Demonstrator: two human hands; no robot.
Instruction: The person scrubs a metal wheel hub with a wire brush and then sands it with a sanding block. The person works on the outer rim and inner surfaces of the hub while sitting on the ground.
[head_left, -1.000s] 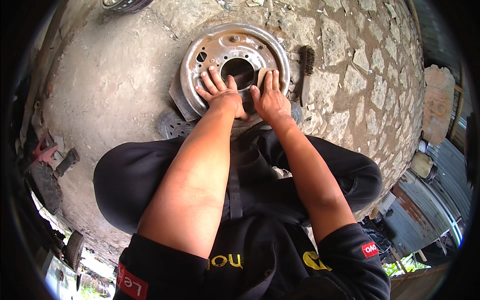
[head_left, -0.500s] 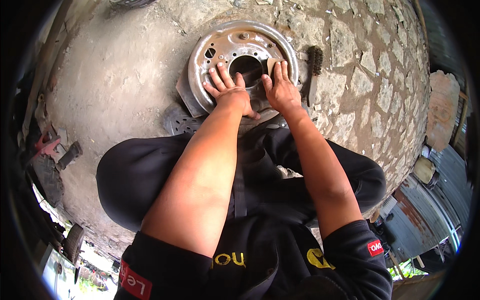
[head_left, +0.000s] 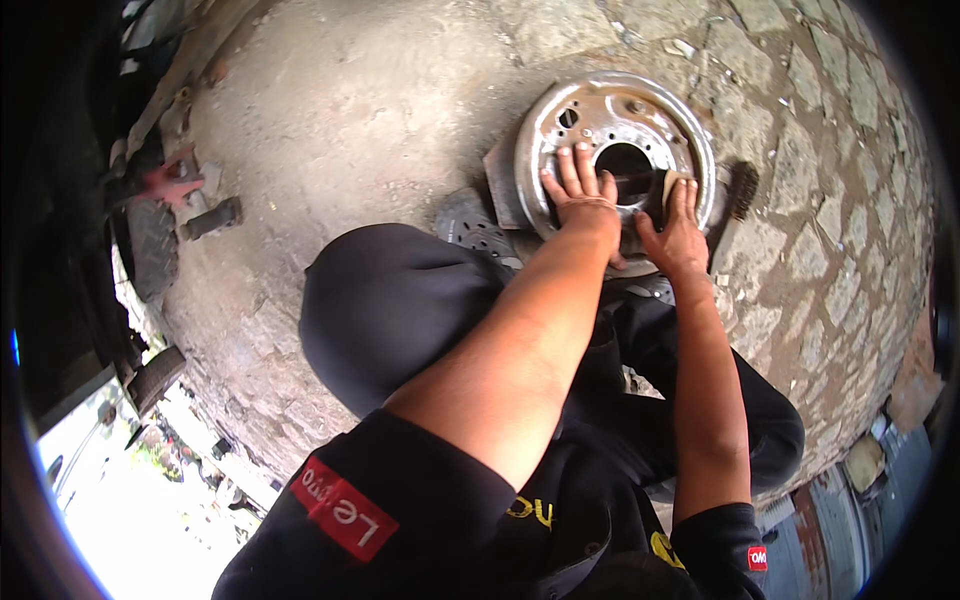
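A round metal brake backing plate (head_left: 592,108) with a raised shiny rim and a big central hole lies in front of me, its face patched with rust brown and bare metal. My left hand (head_left: 586,207) rests on its near left part, fingers spread, holding nothing. To the right of the central hole, my right hand (head_left: 682,243) presses a folded piece of sandpaper (head_left: 672,182), tan on one side and dark on the other, against the plate. The fingers lie over the sandpaper and hide part of it.
Right of the plate lies a wire brush (head_left: 743,190) with dark bristles. A flat board-like piece (head_left: 503,190) sticks out under the plate's left side, near a grey perforated clog (head_left: 468,222). Far left are a red metal stand (head_left: 172,182) and a dark cylinder (head_left: 212,219).
My view has swung left, so the plate and hands appear further right and lower. Against the plate, my right hand with the sandpaper has slid slightly toward me; my left hand stays spread.
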